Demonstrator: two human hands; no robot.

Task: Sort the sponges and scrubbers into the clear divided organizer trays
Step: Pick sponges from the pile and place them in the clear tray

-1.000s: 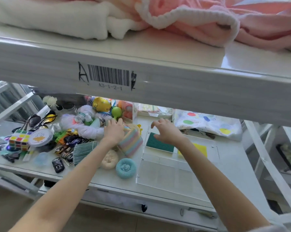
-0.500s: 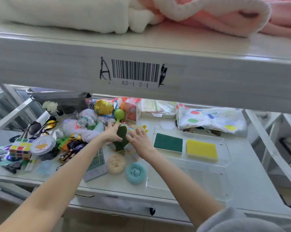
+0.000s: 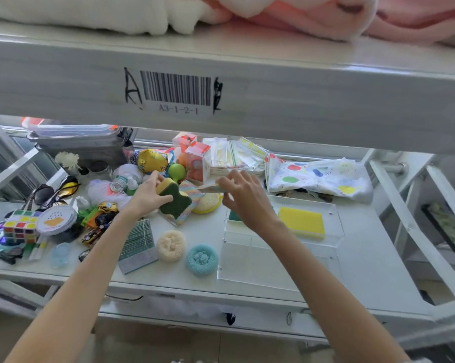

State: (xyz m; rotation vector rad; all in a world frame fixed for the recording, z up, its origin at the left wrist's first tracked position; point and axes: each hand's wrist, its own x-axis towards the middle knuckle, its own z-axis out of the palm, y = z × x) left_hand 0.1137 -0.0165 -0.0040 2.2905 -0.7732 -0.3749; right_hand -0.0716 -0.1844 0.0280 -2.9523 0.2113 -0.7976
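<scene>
My left hand (image 3: 149,196) grips a green-and-yellow waisted sponge (image 3: 174,200), lifted over the pastel striped sponges (image 3: 192,197). My right hand (image 3: 243,197) pinches a pale flat sponge (image 3: 210,187) just left of the clear divided organizer tray (image 3: 334,231). In the tray lie a yellow sponge (image 3: 301,222) and a green pad (image 3: 233,216), the pad mostly hidden by my right hand. On the shelf in front sit a beige loofah scrubber (image 3: 171,244), a teal mesh scrubber (image 3: 201,259) and a yellow round scrubber (image 3: 209,204).
A toy clutter fills the shelf's left side: a puzzle cube (image 3: 20,226), a round tin (image 3: 56,220), sunglasses (image 3: 53,189), toy cars (image 3: 104,213). A striped green box (image 3: 137,244) lies by my left forearm. A spotted cloth (image 3: 318,176) lies behind the tray. An upper shelf beam (image 3: 221,93) hangs overhead.
My left hand has lifted the green-and-yellow sponge clear of the pile. My right hand has come away to the right with a pale flat sponge pinched in its fingers.
</scene>
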